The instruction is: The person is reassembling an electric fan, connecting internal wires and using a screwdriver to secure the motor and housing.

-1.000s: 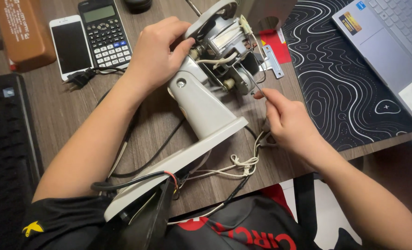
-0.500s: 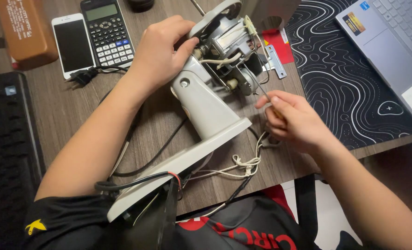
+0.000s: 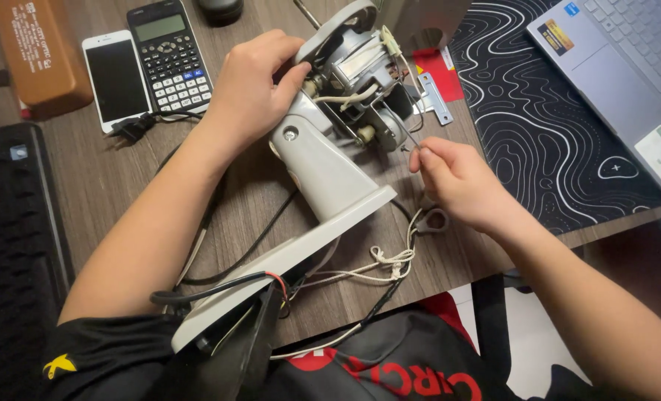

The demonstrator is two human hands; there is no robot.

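Meanwhile, the left hand gripped the top of the dismantled fan motor, fingers curled over the round grey housing plate at about eleven o'clock from the bench centre. The right hand was pinched shut on a thin metal tool, its tip reaching up into the motor's lower side. Compared with a second before, the right hand had slid a little toward three o'clock and drawn back slightly from the motor, while the left hand kept its hold and the fan stayed tilted the same way. That read as a small repositioning of the tool rather than a fresh step.

The motor sat on the grey fan neck, which ran down toward seven o'clock into the flat base overhanging the bench edge. Loose white wires lay at five o'clock. Farther out, a calculator and a white phone lay at ten o'clock, a black keyboard at nine, and a laptop on a patterned black mat at two o'clock.
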